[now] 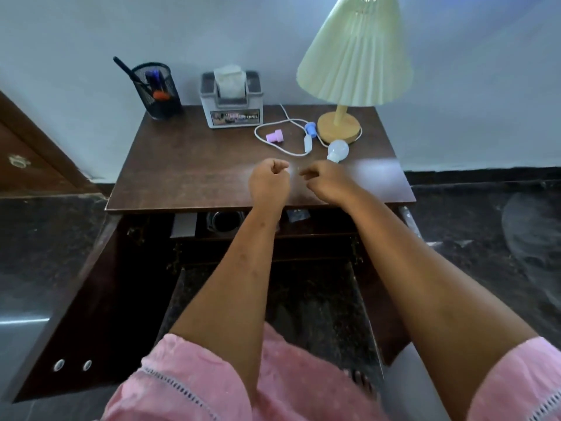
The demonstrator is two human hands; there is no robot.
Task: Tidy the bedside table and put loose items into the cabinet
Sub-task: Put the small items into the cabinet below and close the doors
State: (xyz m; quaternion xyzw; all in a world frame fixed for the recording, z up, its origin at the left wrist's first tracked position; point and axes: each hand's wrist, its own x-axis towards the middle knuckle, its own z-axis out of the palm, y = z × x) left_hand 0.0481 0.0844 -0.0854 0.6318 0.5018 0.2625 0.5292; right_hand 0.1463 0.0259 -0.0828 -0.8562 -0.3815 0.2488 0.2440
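My left hand (268, 180) hovers over the front middle of the dark wooden bedside table (188, 174), curled into a fist with nothing visible in it. Close beside it, my right hand (326, 182) has its fingers curled, thumb and forefinger pinched, and nothing seen between them. Just beyond my right hand lies a white light bulb (337, 151). Further back are a pink plastic piece (274, 136) and a blue plastic piece (311, 129), lying by the lamp's white cord (283, 151). Below the tabletop the cabinet (303, 235) stands open.
A black mesh pen holder (158, 91) stands at the back left, a grey tissue box (231, 100) at the back middle, a cream-shaded lamp (355, 53) at the back right. The open left door (76, 299) juts toward me. A dark round object (224, 222) sits on the cabinet shelf.
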